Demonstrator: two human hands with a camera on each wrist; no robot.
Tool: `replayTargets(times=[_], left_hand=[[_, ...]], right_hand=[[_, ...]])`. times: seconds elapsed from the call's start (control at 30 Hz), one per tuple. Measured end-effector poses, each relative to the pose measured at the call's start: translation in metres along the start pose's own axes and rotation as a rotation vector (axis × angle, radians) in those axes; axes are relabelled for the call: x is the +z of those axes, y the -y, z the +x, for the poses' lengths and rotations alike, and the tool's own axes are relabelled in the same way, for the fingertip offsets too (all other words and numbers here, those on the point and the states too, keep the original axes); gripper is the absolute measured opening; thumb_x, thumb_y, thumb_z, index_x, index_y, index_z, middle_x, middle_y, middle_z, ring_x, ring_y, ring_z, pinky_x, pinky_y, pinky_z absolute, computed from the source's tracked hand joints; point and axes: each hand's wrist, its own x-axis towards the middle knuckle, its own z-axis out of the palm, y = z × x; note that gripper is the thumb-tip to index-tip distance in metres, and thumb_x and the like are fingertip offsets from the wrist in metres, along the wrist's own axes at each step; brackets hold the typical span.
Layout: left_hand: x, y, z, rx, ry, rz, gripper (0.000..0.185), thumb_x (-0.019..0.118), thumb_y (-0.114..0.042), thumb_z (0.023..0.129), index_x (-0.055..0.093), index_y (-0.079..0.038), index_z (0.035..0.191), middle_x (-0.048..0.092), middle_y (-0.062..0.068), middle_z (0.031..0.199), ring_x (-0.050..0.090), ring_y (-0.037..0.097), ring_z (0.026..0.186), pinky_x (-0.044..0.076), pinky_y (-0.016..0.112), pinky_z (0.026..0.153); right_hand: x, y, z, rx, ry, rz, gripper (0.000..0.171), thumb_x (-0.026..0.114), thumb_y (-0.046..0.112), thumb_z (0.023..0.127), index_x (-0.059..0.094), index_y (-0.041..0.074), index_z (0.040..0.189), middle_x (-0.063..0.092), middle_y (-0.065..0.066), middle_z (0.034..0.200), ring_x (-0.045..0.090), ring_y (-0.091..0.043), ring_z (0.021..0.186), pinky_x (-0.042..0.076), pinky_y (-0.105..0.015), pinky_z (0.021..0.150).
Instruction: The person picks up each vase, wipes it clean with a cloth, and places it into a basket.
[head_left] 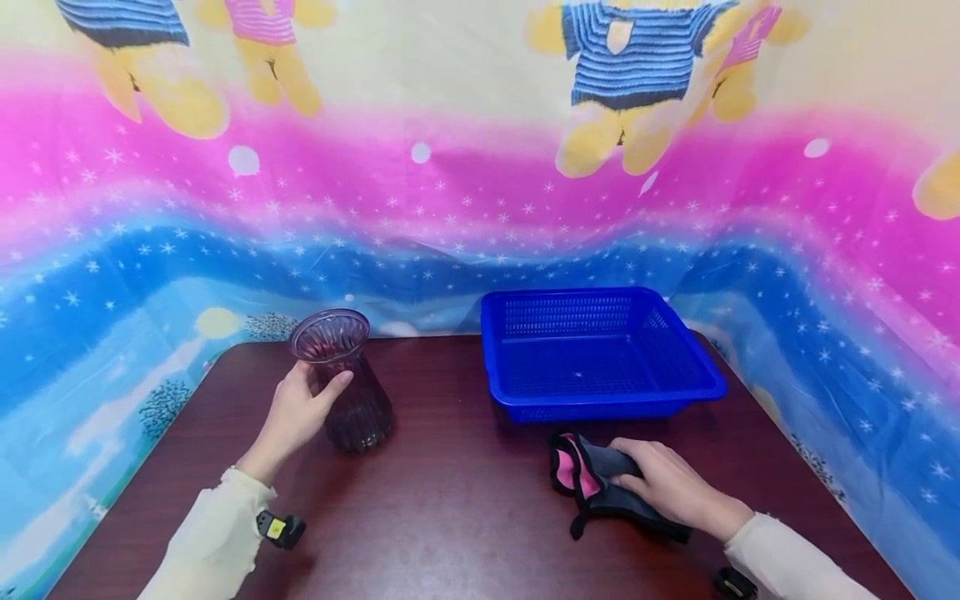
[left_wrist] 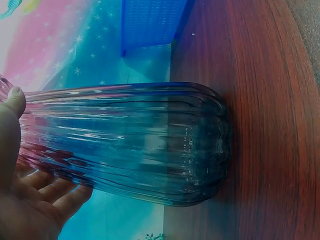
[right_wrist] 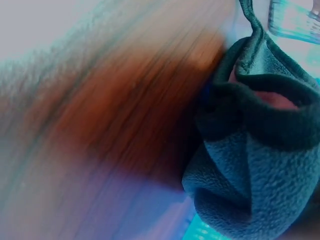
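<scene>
A dark grey fleece cloth point(right_wrist: 245, 175) filled the right side of the view, bunched into thick folds with a rolled hem curving across its upper part. A little pink showed inside that hem. To the left lay the reddish-brown wooden table point(right_wrist: 115, 115), badly blurred. A strip of pale blue point(right_wrist: 295, 20) showed at the far right corner.

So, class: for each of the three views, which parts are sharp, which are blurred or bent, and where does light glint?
Head view: sharp, but wide-angle bends the backdrop; soft shadows lie under the blue basket. Left wrist view: crisp, with streaks of glare along the ribbed glass vase beside the left hand. Right wrist view: the table is smeared with blur, while the dark fleece item shows its texture.
</scene>
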Motion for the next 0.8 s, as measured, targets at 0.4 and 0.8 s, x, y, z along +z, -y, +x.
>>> replayTargets(times=[0.4, 0.8], left_hand=[[0.001, 0.004, -0.001, 0.012, -0.043, -0.043, 0.060, 0.072, -0.034, 0.094, 0.050, 0.001, 0.137, 0.062, 0.031, 0.134, 0.062, 0.046, 0.124, 0.051, 0.058, 0.101], [0.000, 0.003, 0.001, 0.006, -0.034, -0.004, 0.058, 0.071, -0.038, 0.094, 0.057, 0.003, 0.132, 0.064, 0.031, 0.131, 0.065, 0.045, 0.121, 0.051, 0.059, 0.102]], right_hand=[[0.008, 0.011, 0.002, -0.027, -0.034, 0.032, 0.016, 0.077, 0.023, 0.088, 0.071, 0.030, 0.101, 0.070, 0.019, 0.092, 0.061, 0.003, 0.083, 0.051, -0.023, 0.072], [0.016, 0.031, 0.006, -0.063, -0.065, 0.098, 0.015, 0.079, 0.021, 0.086, 0.067, 0.031, 0.091, 0.061, 0.019, 0.080, 0.051, 0.003, 0.071, 0.042, -0.019, 0.066]])
